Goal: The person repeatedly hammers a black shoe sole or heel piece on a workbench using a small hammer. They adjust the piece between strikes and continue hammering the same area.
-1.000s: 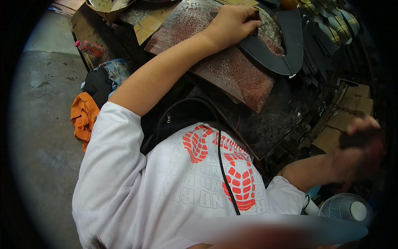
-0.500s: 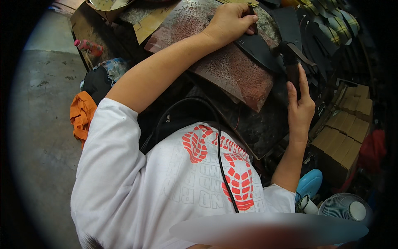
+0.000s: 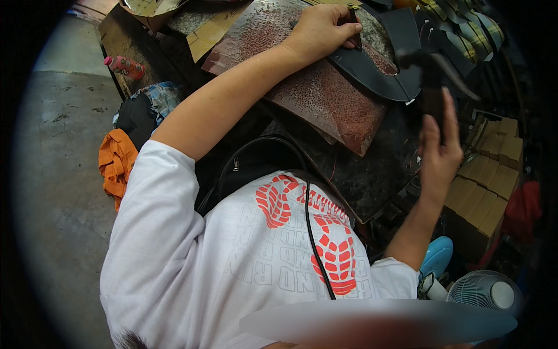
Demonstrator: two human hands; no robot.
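At the curved black piece [image 3: 375,80], the left hand [image 3: 326,32] pinches a dark rod [image 3: 352,13], the right hand [image 3: 441,144] gripping a hammer [image 3: 431,81] nearby.

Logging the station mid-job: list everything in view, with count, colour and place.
Punch: one, dark, top centre
Hammer: one, dark, blurred, upper right
Board: one, reddish, upper centre
Curved piece: one, black, overlapping board
Table: one, dark, right of centre
Card: several, tan, top
Plaid pieces: several, yellow-grey, top right
Boxes: several, brown, right
Red cloth: one, red, far right
Fan: one, pale, lower right
Blue object: one, blue, near fan
Cable: one, black, centre
Bottle: one, red-pink, upper left
Orange cloth: one, orange, left
Shirt: one, white, lower centre
Left hand: one, bare, holding punch
Right hand: one, bare, holding hammer
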